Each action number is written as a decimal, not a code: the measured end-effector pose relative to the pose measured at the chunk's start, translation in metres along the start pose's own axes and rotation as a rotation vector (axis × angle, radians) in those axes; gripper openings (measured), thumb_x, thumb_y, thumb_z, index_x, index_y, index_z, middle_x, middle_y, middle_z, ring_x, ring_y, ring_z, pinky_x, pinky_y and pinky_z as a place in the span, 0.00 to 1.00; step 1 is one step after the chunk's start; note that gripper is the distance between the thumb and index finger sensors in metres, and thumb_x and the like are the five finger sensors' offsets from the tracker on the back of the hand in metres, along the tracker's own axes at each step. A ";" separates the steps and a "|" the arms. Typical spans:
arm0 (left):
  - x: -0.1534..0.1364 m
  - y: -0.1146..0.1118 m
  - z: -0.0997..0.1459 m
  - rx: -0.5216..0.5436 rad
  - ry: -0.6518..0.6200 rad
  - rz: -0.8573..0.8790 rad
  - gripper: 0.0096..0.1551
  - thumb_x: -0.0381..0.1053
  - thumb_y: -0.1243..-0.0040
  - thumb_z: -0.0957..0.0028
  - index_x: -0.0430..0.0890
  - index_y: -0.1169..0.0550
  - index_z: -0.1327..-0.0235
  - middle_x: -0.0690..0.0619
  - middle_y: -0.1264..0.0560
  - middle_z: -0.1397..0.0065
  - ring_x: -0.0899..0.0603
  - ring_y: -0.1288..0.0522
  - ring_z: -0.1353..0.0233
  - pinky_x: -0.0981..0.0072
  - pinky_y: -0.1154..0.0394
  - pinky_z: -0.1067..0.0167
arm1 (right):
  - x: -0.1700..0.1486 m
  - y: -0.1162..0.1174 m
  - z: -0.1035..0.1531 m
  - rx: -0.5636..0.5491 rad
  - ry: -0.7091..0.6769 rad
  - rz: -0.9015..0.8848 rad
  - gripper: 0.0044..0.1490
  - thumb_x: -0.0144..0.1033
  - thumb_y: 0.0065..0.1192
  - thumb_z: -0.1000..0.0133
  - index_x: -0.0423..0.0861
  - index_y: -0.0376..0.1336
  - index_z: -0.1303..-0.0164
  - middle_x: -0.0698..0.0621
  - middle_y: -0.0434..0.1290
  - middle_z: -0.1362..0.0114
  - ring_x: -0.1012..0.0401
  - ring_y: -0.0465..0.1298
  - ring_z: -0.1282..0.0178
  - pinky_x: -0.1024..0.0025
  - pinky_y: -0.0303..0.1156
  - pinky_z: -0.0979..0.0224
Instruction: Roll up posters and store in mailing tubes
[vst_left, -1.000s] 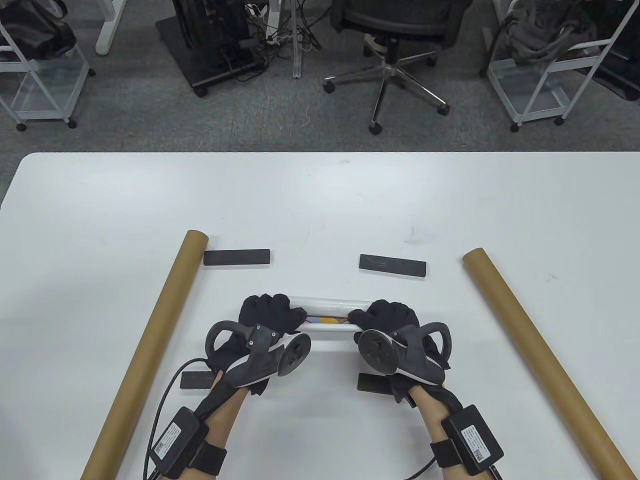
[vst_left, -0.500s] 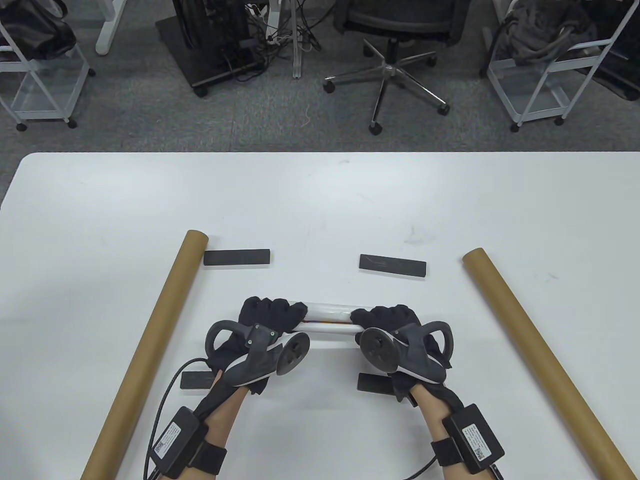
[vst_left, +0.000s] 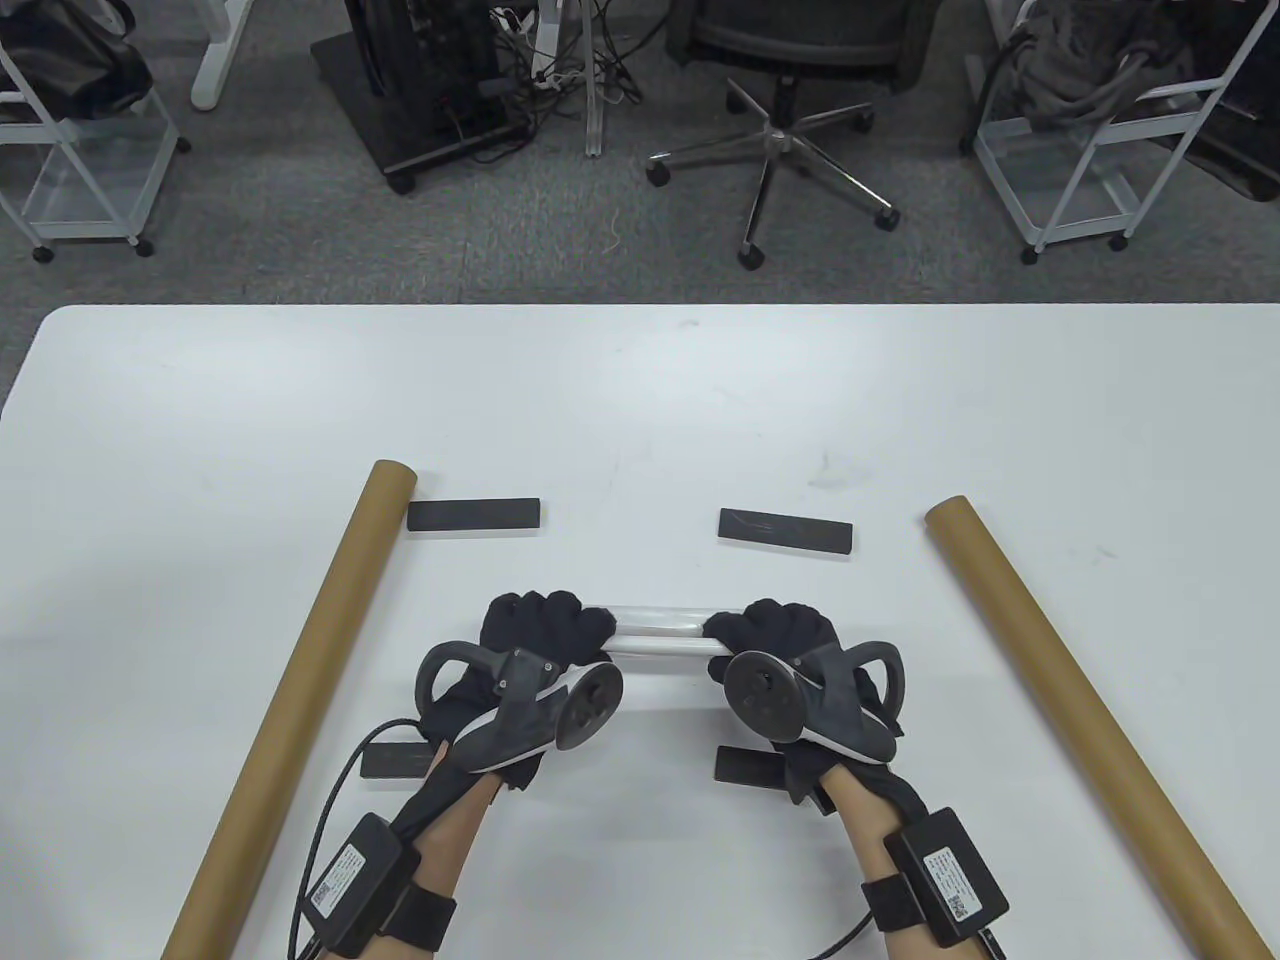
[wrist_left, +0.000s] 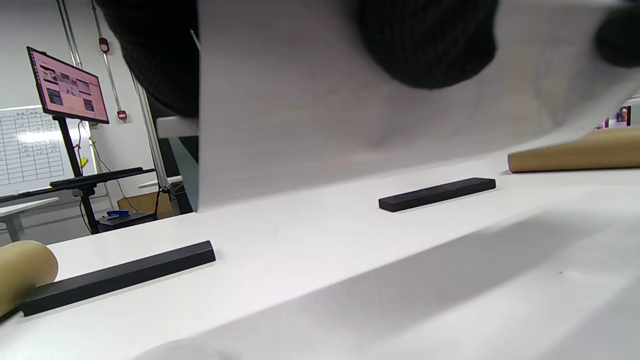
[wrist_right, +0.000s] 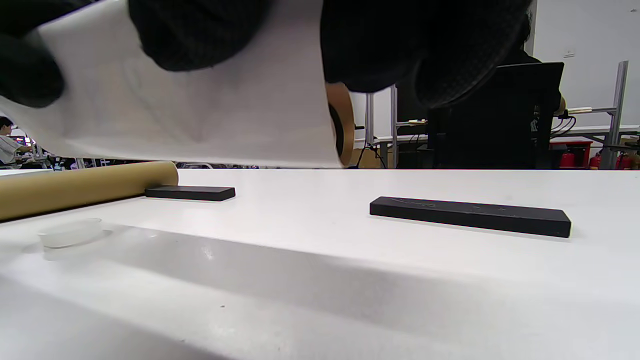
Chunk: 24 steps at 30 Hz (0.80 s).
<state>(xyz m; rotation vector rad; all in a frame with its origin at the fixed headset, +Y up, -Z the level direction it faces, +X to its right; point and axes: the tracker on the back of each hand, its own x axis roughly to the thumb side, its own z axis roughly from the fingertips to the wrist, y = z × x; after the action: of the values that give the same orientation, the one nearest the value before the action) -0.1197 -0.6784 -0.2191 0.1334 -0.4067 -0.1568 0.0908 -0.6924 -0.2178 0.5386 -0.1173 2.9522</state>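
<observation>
A rolled white poster (vst_left: 660, 632) lies crosswise between both hands, a little above the white table (vst_left: 640, 400). My left hand (vst_left: 540, 630) grips its left end and my right hand (vst_left: 770, 632) grips its right end. In the left wrist view the poster (wrist_left: 320, 115) fills the top, with gloved fingers (wrist_left: 425, 45) over it. It also shows in the right wrist view (wrist_right: 200, 110) under dark fingers (wrist_right: 200, 30). One brown mailing tube (vst_left: 300, 700) lies at the left and another mailing tube (vst_left: 1080, 720) at the right.
Two black bars lie beyond the hands, a left one (vst_left: 475, 515) and a right one (vst_left: 786, 530). Two more black bars lie near my wrists, a left one (vst_left: 395, 760) and a right one (vst_left: 750, 768). A clear round cap (wrist_right: 70, 232) lies near the left tube.
The poster has been rolled tighter: the coloured print seen between the hands earlier is now hidden, and only white shows. Both hands stay at its ends.
</observation>
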 end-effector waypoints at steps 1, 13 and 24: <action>-0.001 0.000 0.000 -0.002 0.002 0.010 0.25 0.60 0.45 0.48 0.62 0.25 0.36 0.60 0.21 0.39 0.48 0.20 0.42 0.44 0.27 0.24 | 0.001 0.000 0.000 -0.005 -0.002 0.010 0.29 0.43 0.55 0.49 0.52 0.63 0.36 0.52 0.74 0.43 0.51 0.76 0.49 0.37 0.68 0.28; -0.002 0.000 0.001 0.007 0.013 -0.024 0.26 0.61 0.42 0.50 0.63 0.21 0.36 0.55 0.28 0.28 0.44 0.25 0.32 0.41 0.31 0.22 | 0.004 0.001 0.000 -0.002 -0.003 0.033 0.30 0.45 0.58 0.50 0.51 0.67 0.37 0.47 0.71 0.35 0.48 0.75 0.43 0.36 0.66 0.27; -0.005 -0.003 -0.001 -0.037 0.007 0.028 0.34 0.63 0.40 0.52 0.60 0.25 0.29 0.60 0.22 0.34 0.48 0.20 0.36 0.44 0.28 0.23 | 0.003 0.001 0.001 0.005 -0.006 0.027 0.35 0.45 0.61 0.52 0.50 0.64 0.33 0.49 0.73 0.41 0.50 0.76 0.45 0.37 0.67 0.27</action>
<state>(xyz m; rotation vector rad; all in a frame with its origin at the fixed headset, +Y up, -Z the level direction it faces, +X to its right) -0.1245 -0.6804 -0.2221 0.0912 -0.3987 -0.1359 0.0886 -0.6926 -0.2160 0.5506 -0.1185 2.9777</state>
